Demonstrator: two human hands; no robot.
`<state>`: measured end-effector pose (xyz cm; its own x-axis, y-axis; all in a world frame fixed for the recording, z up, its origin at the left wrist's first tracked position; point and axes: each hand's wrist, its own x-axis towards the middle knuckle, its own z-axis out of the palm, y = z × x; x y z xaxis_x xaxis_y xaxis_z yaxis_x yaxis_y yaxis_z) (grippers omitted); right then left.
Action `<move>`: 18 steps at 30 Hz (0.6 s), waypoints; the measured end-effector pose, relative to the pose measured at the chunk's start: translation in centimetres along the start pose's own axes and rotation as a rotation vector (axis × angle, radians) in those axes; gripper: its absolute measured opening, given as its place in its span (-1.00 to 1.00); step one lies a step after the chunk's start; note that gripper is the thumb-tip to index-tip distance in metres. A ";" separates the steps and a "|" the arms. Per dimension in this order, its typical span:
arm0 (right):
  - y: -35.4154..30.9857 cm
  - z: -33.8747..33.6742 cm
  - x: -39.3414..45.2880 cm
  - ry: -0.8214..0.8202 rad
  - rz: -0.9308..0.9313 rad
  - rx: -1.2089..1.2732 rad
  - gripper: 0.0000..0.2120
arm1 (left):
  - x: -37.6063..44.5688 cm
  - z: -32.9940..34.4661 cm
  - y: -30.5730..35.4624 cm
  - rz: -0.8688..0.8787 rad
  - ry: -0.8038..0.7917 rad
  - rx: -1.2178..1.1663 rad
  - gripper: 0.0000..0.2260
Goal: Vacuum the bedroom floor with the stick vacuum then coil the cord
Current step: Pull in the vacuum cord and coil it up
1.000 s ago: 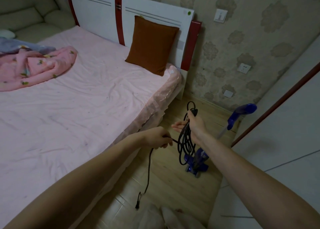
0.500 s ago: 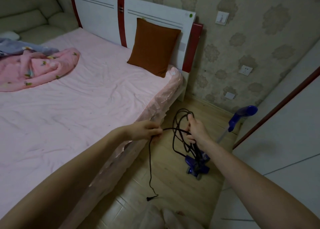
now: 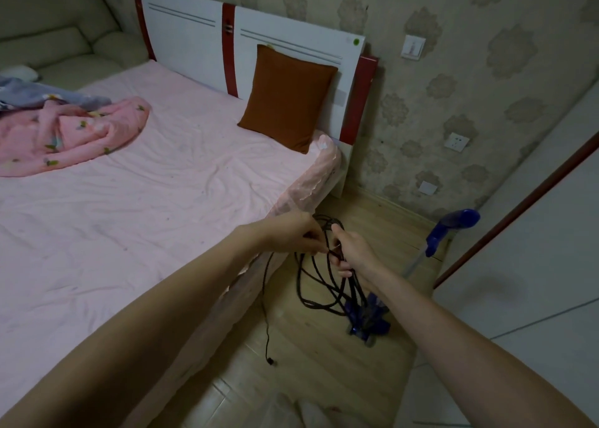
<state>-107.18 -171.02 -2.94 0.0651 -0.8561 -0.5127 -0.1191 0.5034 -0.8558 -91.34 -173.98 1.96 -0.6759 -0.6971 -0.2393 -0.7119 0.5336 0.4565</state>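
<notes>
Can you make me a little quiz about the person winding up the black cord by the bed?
1. True or false: the plug at the cord's loose end hangs near the floor.
2. Which hand holds the bundle of loops of the cord? A) left hand B) right hand
3. Fill in: the blue vacuum stands beside the white ____.

Key: 1 true; 2 B, while the left hand pinches the strand leading down to the plug; 3 wardrobe.
</notes>
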 end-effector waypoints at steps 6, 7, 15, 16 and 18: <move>-0.6 -3.2 0.4 0.068 0.005 0.002 -0.67 | -1.8 1.8 -5.3 -0.172 -0.102 -0.109 -0.79; -0.7 -4.5 0.5 0.112 0.003 0.027 -0.68 | -2.7 2.5 -7.2 -0.243 -0.077 -0.118 -0.78; -0.5 -3.8 0.6 0.042 -0.155 -0.075 -0.74 | -2.5 4.8 -8.5 -0.502 0.468 -0.654 -0.57; -0.8 -2.7 0.7 0.046 -0.176 -0.045 -0.75 | -1.7 4.3 -6.8 -0.453 0.461 -0.721 -0.58; -1.5 -1.1 0.8 0.081 -0.182 0.030 -0.78 | -0.6 3.4 -3.6 -0.327 0.370 -0.804 -0.59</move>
<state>-107.99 -172.64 -1.99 0.0023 -0.9392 -0.3434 -0.0833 0.3420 -0.9360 -88.97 -173.88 -2.44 -0.2640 -0.9352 -0.2359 -0.4176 -0.1096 0.9020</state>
